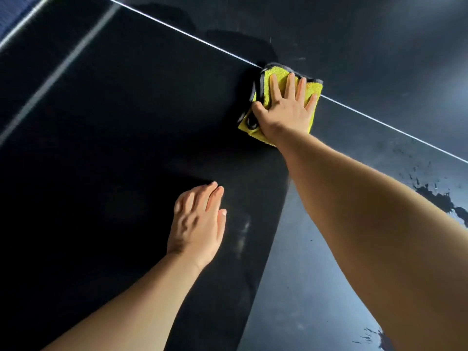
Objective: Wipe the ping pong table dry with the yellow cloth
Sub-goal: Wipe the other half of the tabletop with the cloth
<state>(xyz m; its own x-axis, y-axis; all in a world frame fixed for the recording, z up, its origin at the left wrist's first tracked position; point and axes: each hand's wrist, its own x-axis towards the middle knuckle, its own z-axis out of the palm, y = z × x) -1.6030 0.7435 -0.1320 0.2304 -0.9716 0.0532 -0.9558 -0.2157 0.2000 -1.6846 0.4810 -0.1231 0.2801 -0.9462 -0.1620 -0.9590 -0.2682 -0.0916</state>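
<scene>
The yellow cloth [277, 72] was pressed onto the ping pong table [126, 110] under the spread right hand [286, 110], and water drops [438, 198] were seen to its right, away from the flat left hand [196, 224]

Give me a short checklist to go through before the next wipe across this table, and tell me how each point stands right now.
1. Right hand pressed flat on the yellow cloth: ok.
2. Cloth lying on the ping pong table, across the white line: ok.
3. Left hand apart from the cloth, resting on the table: ok.
4. Table dry all over: not ok; water patches lie on the right side.
5. How wet the cloth is: cannot tell.
</scene>
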